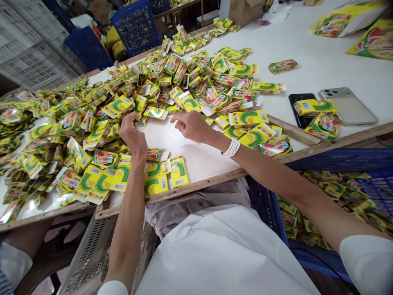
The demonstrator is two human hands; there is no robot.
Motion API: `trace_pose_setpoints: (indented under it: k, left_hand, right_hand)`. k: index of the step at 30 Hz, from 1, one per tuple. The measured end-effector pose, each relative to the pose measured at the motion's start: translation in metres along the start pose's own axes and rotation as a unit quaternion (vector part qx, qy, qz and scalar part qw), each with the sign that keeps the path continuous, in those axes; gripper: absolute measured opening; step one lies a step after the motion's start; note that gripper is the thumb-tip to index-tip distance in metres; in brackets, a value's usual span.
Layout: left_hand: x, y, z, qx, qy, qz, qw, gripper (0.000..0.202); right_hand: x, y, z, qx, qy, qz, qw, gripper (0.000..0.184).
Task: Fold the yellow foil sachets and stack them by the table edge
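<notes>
A big heap of flat yellow-and-green printed cartons [172,78] covers the white table [307,45]. My left hand [132,134] hovers at the heap's near edge, fingers curled and pinched, nothing visible in them. My right hand [192,125] reaches in from the right over a bare patch of table, fingers bent downward and apart, holding nothing. A white bead bracelet [231,148] is on my right wrist. A few cartons [161,176] lie flat by the front edge below my hands.
Two phones [348,105] lie at the right with cartons on them. A blue crate [340,192] of cartons stands below the table at right, a grey crate [92,250] at lower left. Blue crates [136,26] stand beyond the table. Another person's sleeve [12,262] shows at bottom left.
</notes>
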State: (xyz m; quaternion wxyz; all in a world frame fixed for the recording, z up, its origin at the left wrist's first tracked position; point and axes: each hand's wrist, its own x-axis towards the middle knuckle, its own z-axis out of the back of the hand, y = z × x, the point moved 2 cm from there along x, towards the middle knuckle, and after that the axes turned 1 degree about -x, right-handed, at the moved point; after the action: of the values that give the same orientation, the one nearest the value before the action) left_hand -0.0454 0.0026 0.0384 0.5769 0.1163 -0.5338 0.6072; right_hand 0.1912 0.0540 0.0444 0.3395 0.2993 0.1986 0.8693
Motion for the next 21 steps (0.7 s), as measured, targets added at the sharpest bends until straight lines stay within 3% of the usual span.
trace_pose_setpoints:
  k: [3, 6, 9, 12, 17, 21]
  left_hand:
    - [0.001, -0.017, 0.011, -0.025, -0.05, -0.026, 0.998, 0.036]
    - [-0.002, -0.037, 0.011, -0.086, -0.059, -0.056, 0.993, 0.033]
    - [-0.007, -0.058, 0.001, -0.156, -0.001, -0.093, 0.983, 0.038]
    - [-0.012, -0.07, -0.01, -0.174, 0.063, -0.09, 0.979, 0.052]
    - [-0.014, -0.059, -0.02, -0.238, 0.118, -0.04, 0.963, 0.065]
    - [-0.016, -0.037, -0.03, -0.307, 0.123, 0.046, 0.942, 0.065]
  right_hand:
    - [-0.001, 0.0, -0.004, -0.015, 0.011, -0.014, 1.0, 0.041]
    - [-0.001, 0.003, -0.005, -0.012, 0.012, 0.017, 1.0, 0.055]
    - [-0.001, 0.01, -0.001, 0.052, -0.001, 0.079, 0.995, 0.067]
    - [0.0, 0.013, 0.005, 0.121, -0.006, 0.076, 0.99, 0.063]
    - [0.001, 0.006, 0.002, 0.201, 0.014, 0.012, 0.979, 0.055]
    - [0.005, 0.0, -0.003, 0.249, -0.072, -0.028, 0.965, 0.045]
